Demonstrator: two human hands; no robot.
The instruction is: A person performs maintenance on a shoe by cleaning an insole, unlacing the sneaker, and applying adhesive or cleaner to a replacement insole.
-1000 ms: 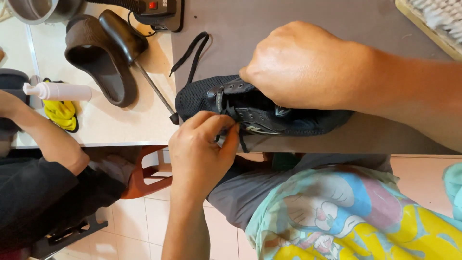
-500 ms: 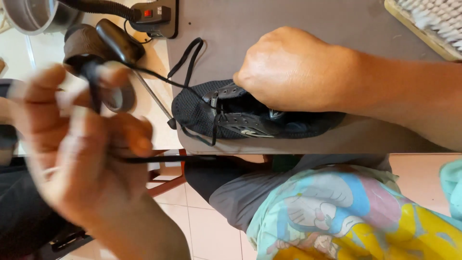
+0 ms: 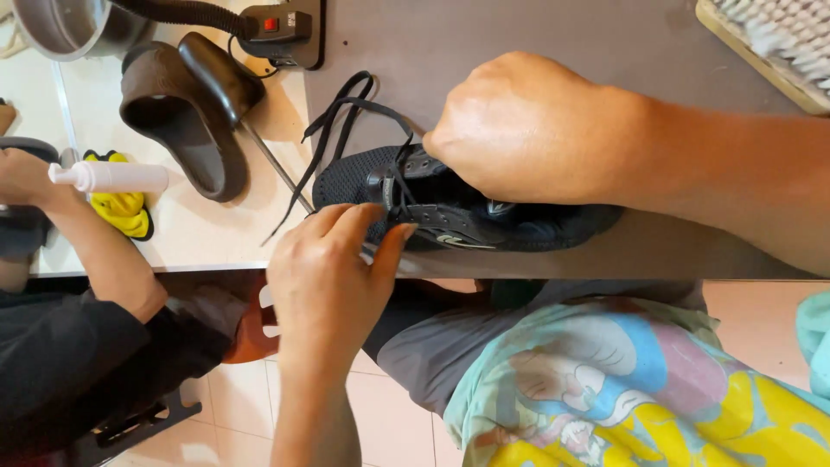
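black slipper, scrub brush

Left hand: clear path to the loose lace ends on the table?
Probably yes. The left hand sits at the black shoe's toe, and the lace ends trail over bare table just beyond, nothing between.

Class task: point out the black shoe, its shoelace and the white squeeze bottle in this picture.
black shoe [image 3: 350, 177]: head view, on the mesh toe.
shoelace [image 3: 339, 112]: head view, on the loose loop.
white squeeze bottle [image 3: 121, 177]: head view, on its body.

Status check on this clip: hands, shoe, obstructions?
Right hand pressing down on black shoe. Left hand pinching at its lace. A co-worker's arm alongside, apart.
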